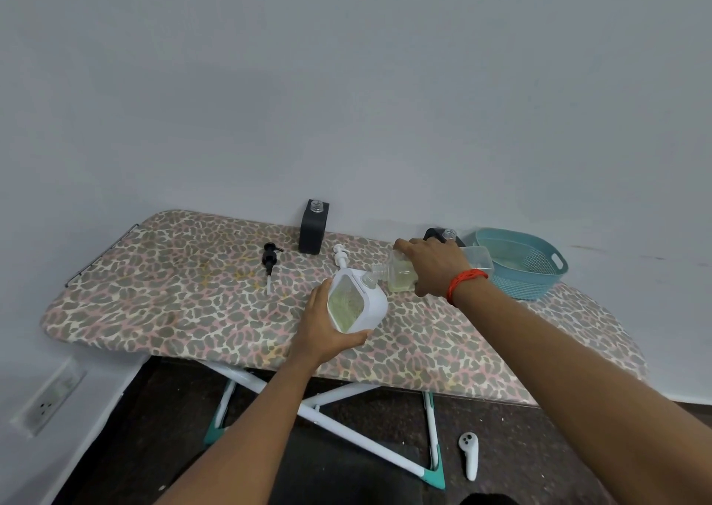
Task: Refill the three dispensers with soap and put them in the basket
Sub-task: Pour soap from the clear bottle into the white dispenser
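Note:
My left hand (327, 327) grips a white dispenser (356, 300), tilted, with yellow-green soap visible through its clear face. My right hand (431, 265) holds a clear soap bottle (400, 277) tipped on its side, its neck meeting the white dispenser's open mouth. A black dispenser (313, 229) stands uncapped by the wall. A second black dispenser (443, 235) shows partly behind my right hand. The teal basket (520, 262) sits at the right end of the board. A black pump (269, 260) and a white pump (341, 258) lie loose on the cover.
The leopard-print ironing board (192, 292) stands against a grey wall. A clear plastic container (479, 260) lies next to the basket. On the dark floor lies a white controller (469, 454). A wall socket (50, 396) is low at the left.

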